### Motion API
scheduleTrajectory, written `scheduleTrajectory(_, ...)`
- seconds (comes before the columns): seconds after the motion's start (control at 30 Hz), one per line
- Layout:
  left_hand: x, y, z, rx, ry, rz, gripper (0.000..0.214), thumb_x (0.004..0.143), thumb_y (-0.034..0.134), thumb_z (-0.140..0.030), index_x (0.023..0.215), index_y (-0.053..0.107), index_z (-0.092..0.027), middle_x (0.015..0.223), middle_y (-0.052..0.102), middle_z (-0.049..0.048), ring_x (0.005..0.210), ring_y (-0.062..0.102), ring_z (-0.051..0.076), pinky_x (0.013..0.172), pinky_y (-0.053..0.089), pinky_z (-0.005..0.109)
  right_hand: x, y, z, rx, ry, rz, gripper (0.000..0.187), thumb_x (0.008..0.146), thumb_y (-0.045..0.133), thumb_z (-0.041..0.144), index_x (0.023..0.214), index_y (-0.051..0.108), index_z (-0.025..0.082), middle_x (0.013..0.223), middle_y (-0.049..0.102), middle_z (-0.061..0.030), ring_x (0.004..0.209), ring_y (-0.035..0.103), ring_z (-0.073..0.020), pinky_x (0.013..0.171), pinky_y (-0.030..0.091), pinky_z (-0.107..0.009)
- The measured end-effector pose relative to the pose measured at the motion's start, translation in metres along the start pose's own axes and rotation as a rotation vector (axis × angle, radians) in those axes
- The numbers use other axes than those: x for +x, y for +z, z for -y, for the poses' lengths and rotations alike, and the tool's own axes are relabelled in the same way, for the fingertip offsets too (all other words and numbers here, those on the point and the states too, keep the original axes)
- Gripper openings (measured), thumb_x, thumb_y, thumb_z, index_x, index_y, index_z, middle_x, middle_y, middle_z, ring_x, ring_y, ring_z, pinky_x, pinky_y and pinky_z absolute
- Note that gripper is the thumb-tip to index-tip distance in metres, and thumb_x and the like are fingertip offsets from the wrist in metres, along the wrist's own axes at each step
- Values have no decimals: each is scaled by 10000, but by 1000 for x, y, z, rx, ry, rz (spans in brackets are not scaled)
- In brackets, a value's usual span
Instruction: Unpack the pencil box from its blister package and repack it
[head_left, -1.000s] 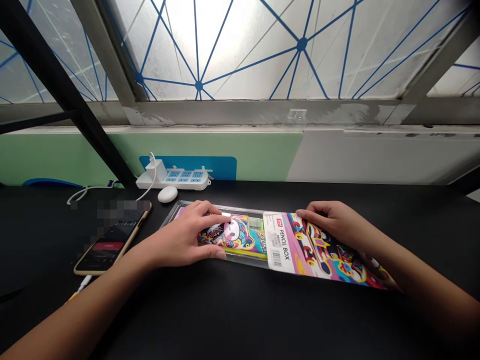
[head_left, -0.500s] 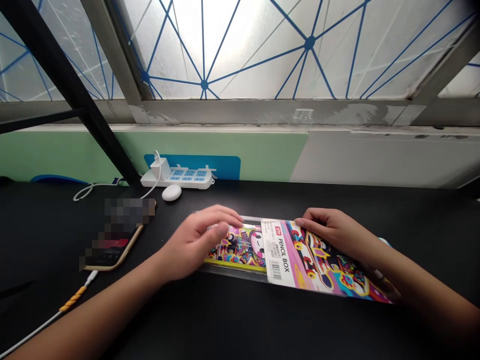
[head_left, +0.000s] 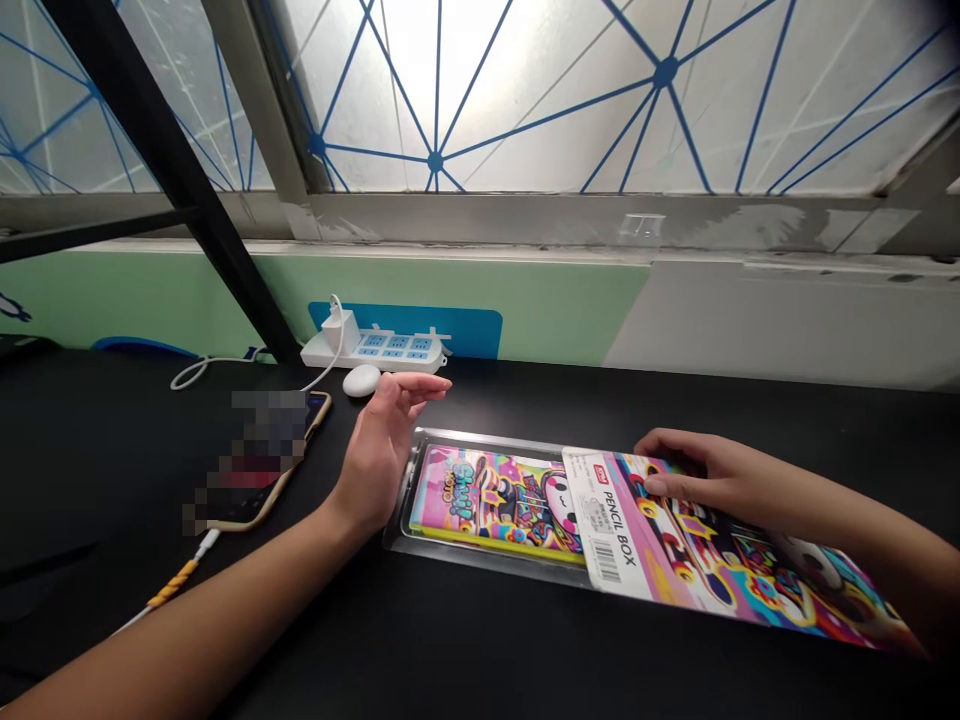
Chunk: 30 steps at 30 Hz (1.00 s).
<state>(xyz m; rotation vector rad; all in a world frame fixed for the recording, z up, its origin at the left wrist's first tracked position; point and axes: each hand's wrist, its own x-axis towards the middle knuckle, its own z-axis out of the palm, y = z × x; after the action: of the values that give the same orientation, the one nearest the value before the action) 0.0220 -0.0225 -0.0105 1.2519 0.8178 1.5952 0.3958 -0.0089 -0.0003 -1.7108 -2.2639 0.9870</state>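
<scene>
A colourful pencil box (head_left: 499, 500) with cartoon prints and a yellow-green lower edge lies in a clear plastic tray (head_left: 480, 562). The right part of the tray is inside a printed cardboard sleeve (head_left: 705, 555) lettered "PENCIL BOX", with a barcode label. At the tray's left end stands my left hand (head_left: 375, 455), its fingers stretched to the right above the end and its palm side close against it. My right hand (head_left: 694, 465) grips the sleeve's far edge, thumb on top; its other fingertips are partly hidden. The sleeve's right end passes under my right forearm.
To the left on the black table (head_left: 495, 660) lies a phone (head_left: 281, 490) with a charging cable (head_left: 176, 583). A white power strip (head_left: 397, 347) stands by the wall, with a white rounded object (head_left: 361, 381) before it. A black metal frame (head_left: 172, 180) slants down at the left.
My left hand has moved off the pencil box top to the tray's left end, turning on edge and uncovering the box. My right hand stays on the sleeve. The camera view has shifted.
</scene>
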Motion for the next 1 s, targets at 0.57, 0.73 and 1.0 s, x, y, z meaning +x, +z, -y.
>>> scheduleTrajectory(0.57, 0, 0, -4, -134, -76, -89, 503, 1058, 383, -551, 922, 715, -199, 1002, 707, 83, 1057, 646, 234, 1019, 456, 366, 62, 47, 126, -451, -117, -60, 705, 876, 497, 770, 1259, 675, 206, 1283, 682, -185, 1204, 601, -406, 966, 485, -546)
scheduleTrajectory(0.73, 2, -1, -1, -107, -77, -100, 308, 1002, 500, -401, 904, 712, -200, 975, 695, 66, 1030, 645, 225, 1001, 466, 370, 75, 66, 158, -462, -205, -73, 686, 935, 436, 719, 1302, 651, 181, 1321, 670, -192, 1238, 588, -398, 983, 474, -540)
scheduleTrajectory(1.0, 4, -4, 1, 1, -346, -132, 478, 545, 481, -12, 922, 680, -229, 1114, 697, 44, 1197, 598, 235, 1034, 462, 410, 45, 45, 89, -411, -180, -267, 749, 877, 493, 779, 1387, 608, 243, 1450, 624, -157, 1303, 580, -423, 1067, 445, -579)
